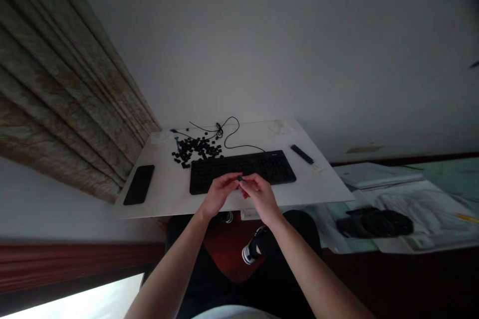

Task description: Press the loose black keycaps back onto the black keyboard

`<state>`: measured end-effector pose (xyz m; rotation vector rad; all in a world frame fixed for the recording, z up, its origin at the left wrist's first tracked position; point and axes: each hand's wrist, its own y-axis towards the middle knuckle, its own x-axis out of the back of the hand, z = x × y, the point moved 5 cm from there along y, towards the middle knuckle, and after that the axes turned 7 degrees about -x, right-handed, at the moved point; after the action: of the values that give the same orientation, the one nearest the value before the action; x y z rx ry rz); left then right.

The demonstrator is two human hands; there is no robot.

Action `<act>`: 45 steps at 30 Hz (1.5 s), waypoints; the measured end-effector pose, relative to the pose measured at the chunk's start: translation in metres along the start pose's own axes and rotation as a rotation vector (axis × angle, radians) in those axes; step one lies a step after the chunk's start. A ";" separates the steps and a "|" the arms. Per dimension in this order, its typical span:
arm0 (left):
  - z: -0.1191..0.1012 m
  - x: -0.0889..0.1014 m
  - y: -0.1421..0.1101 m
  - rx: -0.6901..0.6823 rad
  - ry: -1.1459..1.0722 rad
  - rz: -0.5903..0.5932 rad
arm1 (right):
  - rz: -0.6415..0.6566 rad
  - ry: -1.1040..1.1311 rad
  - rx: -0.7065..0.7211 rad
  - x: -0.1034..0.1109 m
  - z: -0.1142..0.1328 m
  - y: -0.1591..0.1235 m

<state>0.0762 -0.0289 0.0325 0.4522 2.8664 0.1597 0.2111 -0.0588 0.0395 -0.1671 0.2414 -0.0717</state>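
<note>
My left hand [219, 194] and my right hand [260, 197] meet above the near edge of a black computer keyboard [258, 164]. Their fingertips pinch a small black keycap [239, 178] from both sides, and the fingers hide most of it. Left of the keyboard, a heap of several loose black keycaps [196, 149] lies on the white desk [168, 194]. A thin black cable [234, 132] loops behind them, and a small blue item [175, 142] lies at the heap's far left.
A black phone [139, 184] lies at the desk's left end, and a black bar [302, 154] lies at the right. A pleated curtain [56, 84] hangs to the left. Papers and a dark bag [374, 223] lie lower right, beyond the desk edge.
</note>
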 end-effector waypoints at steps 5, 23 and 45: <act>0.006 -0.018 -0.003 -0.067 0.242 0.119 | 0.001 0.040 -0.148 0.022 -0.018 -0.003; 0.029 -0.024 0.012 -0.389 0.784 -0.011 | -0.294 0.094 -0.211 0.103 -0.030 -0.006; 0.058 -0.070 0.044 -0.587 1.372 0.155 | 0.063 -0.734 -0.124 0.123 0.015 0.115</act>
<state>0.1675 -0.0056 -0.0021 0.5570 3.6416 1.9328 0.3395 0.0460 0.0057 -0.2973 -0.4819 0.0699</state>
